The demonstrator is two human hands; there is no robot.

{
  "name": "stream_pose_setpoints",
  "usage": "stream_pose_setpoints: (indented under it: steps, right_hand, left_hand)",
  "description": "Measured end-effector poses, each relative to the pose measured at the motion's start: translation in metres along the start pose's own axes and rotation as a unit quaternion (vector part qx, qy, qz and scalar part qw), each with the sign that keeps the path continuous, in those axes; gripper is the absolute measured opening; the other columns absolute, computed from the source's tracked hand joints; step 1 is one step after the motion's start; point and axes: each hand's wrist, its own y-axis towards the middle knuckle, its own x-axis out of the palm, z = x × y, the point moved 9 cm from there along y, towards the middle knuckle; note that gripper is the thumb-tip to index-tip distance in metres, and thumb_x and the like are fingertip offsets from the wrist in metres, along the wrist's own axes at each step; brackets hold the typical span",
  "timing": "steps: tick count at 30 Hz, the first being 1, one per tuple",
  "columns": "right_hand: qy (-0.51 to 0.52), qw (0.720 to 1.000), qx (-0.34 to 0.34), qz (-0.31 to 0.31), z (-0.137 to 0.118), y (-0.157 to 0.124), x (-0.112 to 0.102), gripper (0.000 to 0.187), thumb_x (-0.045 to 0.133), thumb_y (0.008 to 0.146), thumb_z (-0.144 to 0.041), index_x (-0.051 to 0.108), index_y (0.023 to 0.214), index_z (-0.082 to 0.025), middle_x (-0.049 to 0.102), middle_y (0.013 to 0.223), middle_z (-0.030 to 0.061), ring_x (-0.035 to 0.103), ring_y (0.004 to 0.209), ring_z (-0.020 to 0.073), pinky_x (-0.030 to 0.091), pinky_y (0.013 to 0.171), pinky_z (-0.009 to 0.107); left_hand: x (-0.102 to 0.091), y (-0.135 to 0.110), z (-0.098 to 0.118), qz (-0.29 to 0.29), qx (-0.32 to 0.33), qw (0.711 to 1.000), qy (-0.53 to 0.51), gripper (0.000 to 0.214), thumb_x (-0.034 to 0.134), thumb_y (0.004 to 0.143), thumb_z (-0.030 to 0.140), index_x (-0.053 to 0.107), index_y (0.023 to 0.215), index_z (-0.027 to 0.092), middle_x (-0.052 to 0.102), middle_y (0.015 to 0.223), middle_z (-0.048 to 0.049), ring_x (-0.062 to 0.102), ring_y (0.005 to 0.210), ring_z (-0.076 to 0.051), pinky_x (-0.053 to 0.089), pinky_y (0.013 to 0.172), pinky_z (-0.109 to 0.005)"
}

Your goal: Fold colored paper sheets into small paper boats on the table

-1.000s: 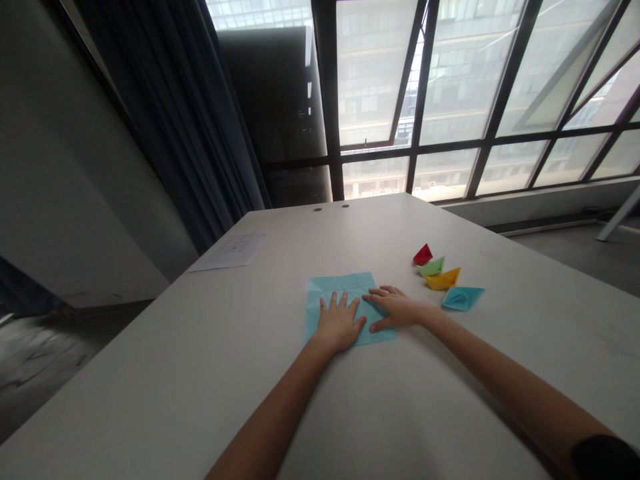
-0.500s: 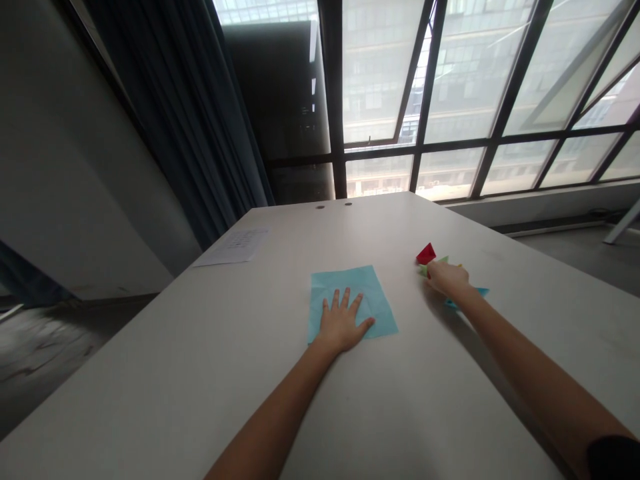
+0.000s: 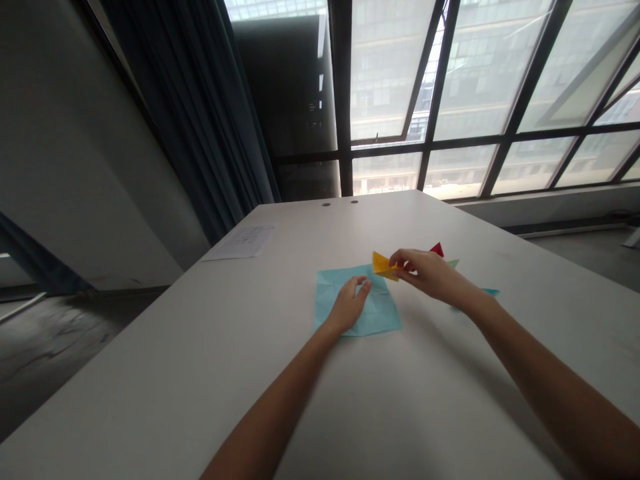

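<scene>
A square sheet of light blue paper [image 3: 380,310] with faint creases lies flat on the white table [image 3: 240,373]. My left hand [image 3: 350,303] is over it, turned on its side, its fingers bent and apart from the thumb with nothing between them. Held above the sheet's far right corner is a yellow folded paper piece [image 3: 383,265], pinched between the thumb and fingers of my right hand [image 3: 420,267]. Behind that hand, partly hidden, are a red folded paper [image 3: 437,249], a pale green one [image 3: 454,263] and a blue one [image 3: 491,291].
A printed white sheet [image 3: 240,242] lies near the table's left edge. Two round dark holes sit at the far end of the table. Beyond stand a dark blue curtain [image 3: 195,120] and large framed windows [image 3: 390,73].
My right hand has picked up the yellow folded paper from the group at right and brought it left. My left hand has risen from lying flat and turned on its side.
</scene>
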Motion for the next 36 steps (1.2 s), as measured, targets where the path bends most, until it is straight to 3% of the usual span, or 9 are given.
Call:
stream_pose_setpoints:
  steps: [3, 5, 7, 11, 16, 20, 25, 32, 36]
  right_hand:
    - [0.067, 0.994, -0.076, -0.029, -0.031, -0.002, 0.017, 0.014, 0.047, 0.082, -0.031, 0.052, 0.09, -0.021, 0.063, 0.089, 0.0042, 0.059, 0.077, 0.0161, 0.044, 0.068, 0.026]
    - [0.07, 0.993, -0.078, -0.055, -0.037, -0.003, 0.028, 0.016, 0.048, 0.082, -0.034, 0.051, 0.091, -0.021, 0.064, 0.087, 0.0039, 0.059, 0.077, 0.0165, 0.043, 0.067, 0.027]
    - [0.067, 0.993, -0.057, -0.072, -0.035, -0.004, 0.036, 0.022, 0.05, 0.082, -0.037, 0.049, 0.097, -0.022, 0.065, 0.084, 0.0028, 0.06, 0.074, 0.0166, 0.042, 0.065, 0.026]
    - [0.053, 0.997, 0.007, -0.056, -0.02, -0.002, 0.04, 0.03, 0.047, 0.083, -0.042, 0.048, 0.105, -0.022, 0.066, 0.074, 0.0001, 0.06, 0.066, 0.016, 0.039, 0.058, 0.024]
    - [0.01, 0.998, 0.032, -0.049, -0.011, 0.001, 0.046, 0.031, 0.043, 0.084, -0.045, 0.06, 0.097, -0.022, 0.068, 0.071, 0.0011, 0.061, 0.065, 0.0164, 0.038, 0.056, 0.024]
    - [0.072, 0.996, 0.037, -0.041, -0.009, 0.003, 0.043, 0.033, 0.042, 0.085, -0.043, 0.063, 0.094, -0.02, 0.067, 0.066, 0.0015, 0.062, 0.063, 0.0157, 0.042, 0.057, 0.024]
    - [0.183, 0.979, 0.044, -0.077, -0.006, 0.004, 0.048, 0.027, 0.045, 0.083, -0.036, 0.064, 0.081, -0.017, 0.068, 0.07, 0.0022, 0.062, 0.059, 0.013, 0.046, 0.058, 0.023]
    - [0.147, 0.985, 0.086, -0.011, 0.003, 0.005, 0.046, 0.02, 0.058, 0.071, -0.036, 0.062, 0.065, -0.018, 0.065, 0.061, 0.0015, 0.059, 0.057, 0.0145, 0.042, 0.051, 0.023]
    - [0.238, 0.967, 0.079, -0.046, -0.003, 0.004, 0.053, 0.023, 0.058, 0.072, -0.039, 0.058, 0.064, -0.017, 0.064, 0.06, 0.0014, 0.06, 0.057, 0.0134, 0.044, 0.052, 0.023]
  left_hand:
    - [0.009, 0.001, -0.007, -0.028, -0.104, 0.962, -0.25, 0.043, 0.042, 0.08, 0.054, 0.05, 0.104, 0.019, 0.06, 0.104, -0.0105, 0.06, 0.088, -0.021, 0.046, 0.075, -0.035]
    - [0.011, 0.0, -0.002, -0.036, -0.112, 0.931, -0.346, 0.039, 0.048, 0.079, 0.051, 0.05, 0.1, 0.019, 0.061, 0.097, -0.008, 0.061, 0.079, -0.018, 0.047, 0.067, -0.03]
    - [0.008, -0.001, 0.002, -0.023, -0.098, 0.92, -0.379, 0.033, 0.053, 0.078, 0.045, 0.051, 0.096, 0.018, 0.062, 0.091, -0.0061, 0.061, 0.075, -0.015, 0.047, 0.064, -0.026]
    - [0.008, -0.002, 0.001, -0.014, -0.1, 0.923, -0.37, 0.029, 0.053, 0.079, 0.041, 0.054, 0.094, 0.017, 0.062, 0.088, -0.0053, 0.06, 0.071, -0.013, 0.046, 0.06, -0.023]
    - [0.015, -0.001, -0.004, -0.035, -0.108, 0.94, -0.322, 0.032, 0.055, 0.077, 0.044, 0.055, 0.094, 0.018, 0.061, 0.081, -0.0033, 0.059, 0.07, -0.013, 0.043, 0.056, -0.021]
    - [0.018, -0.001, -0.004, -0.053, -0.104, 0.94, -0.319, 0.034, 0.052, 0.077, 0.045, 0.055, 0.096, 0.018, 0.061, 0.079, -0.0032, 0.059, 0.068, -0.014, 0.042, 0.054, -0.021]
    - [0.019, -0.002, -0.001, -0.068, -0.11, 0.932, -0.338, 0.033, 0.045, 0.081, 0.044, 0.055, 0.096, 0.016, 0.06, 0.08, -0.0051, 0.057, 0.069, -0.015, 0.041, 0.053, -0.022]
    - [0.022, -0.005, -0.012, -0.04, -0.153, 0.94, -0.303, 0.036, 0.047, 0.08, 0.049, 0.054, 0.1, 0.02, 0.057, 0.077, -0.0015, 0.054, 0.066, -0.013, 0.04, 0.052, -0.02]
    - [0.019, -0.003, -0.02, -0.013, -0.166, 0.937, -0.307, 0.042, 0.042, 0.081, 0.054, 0.056, 0.089, 0.015, 0.056, 0.07, -0.0011, 0.051, 0.059, -0.01, 0.038, 0.053, -0.02]
